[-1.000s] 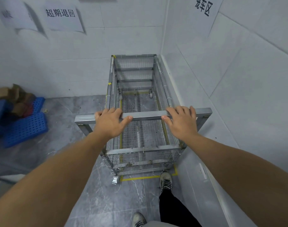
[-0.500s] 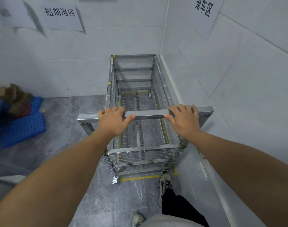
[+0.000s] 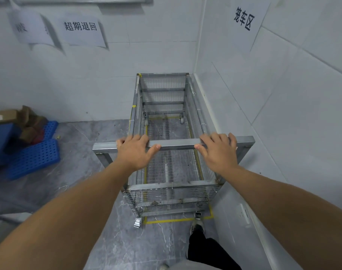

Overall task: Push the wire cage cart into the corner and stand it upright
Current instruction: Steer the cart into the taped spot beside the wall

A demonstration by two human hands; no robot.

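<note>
The wire cage cart [image 3: 166, 193] is a silver metal frame with mesh sides on small castors. It stands on its wheels in the room's corner, its far end against the back wall and its right side along the right wall. A wide metal handle bar [image 3: 178, 143] crosses its near end. My left hand [image 3: 134, 151] grips the bar left of centre, and my right hand [image 3: 217, 151] grips it right of centre, thumbs under the bar. Inside, the cart holds nothing.
Yellow tape [image 3: 166, 220] marks a rectangle on the grey floor under the cart. Blue perforated plastic pallets [image 3: 34, 154] and brown cardboard boxes [image 3: 2, 115] lie at the left. A wall socket [image 3: 244, 213] sits low on the right wall. My foot [image 3: 196, 228] is behind the cart.
The cart stays in the corner. My view has tilted a little, and my right foot has stepped slightly closer to the cart's rear wheel. Both hands keep their grip.
</note>
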